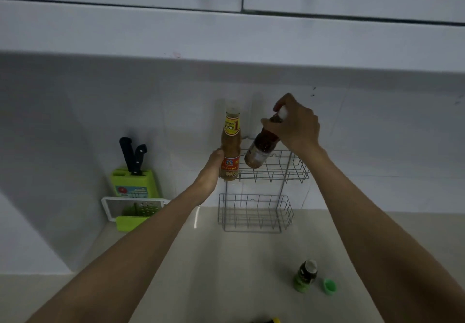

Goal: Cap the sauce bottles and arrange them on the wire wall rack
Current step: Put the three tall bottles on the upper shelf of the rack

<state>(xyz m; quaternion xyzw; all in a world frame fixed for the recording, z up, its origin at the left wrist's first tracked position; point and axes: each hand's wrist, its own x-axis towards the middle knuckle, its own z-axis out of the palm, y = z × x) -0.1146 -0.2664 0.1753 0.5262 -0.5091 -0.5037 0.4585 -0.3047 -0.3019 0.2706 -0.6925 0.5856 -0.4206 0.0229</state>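
Observation:
A two-tier wire wall rack hangs on the tiled wall. An orange-labelled sauce bottle with a white cap stands upright at the left end of the upper tier, and my left hand grips its lower body. My right hand holds a darker reddish sauce bottle by its neck, tilted, with its base hanging just over the upper tier. The lower tier holds nothing. A small green-labelled bottle stands uncapped on the counter at lower right, its green cap lying beside it.
A green knife block with two black-handled knives stands against the wall at left, a white and green grater tray in front of it. White cabinets overhang the counter. Something yellow shows at the bottom edge.

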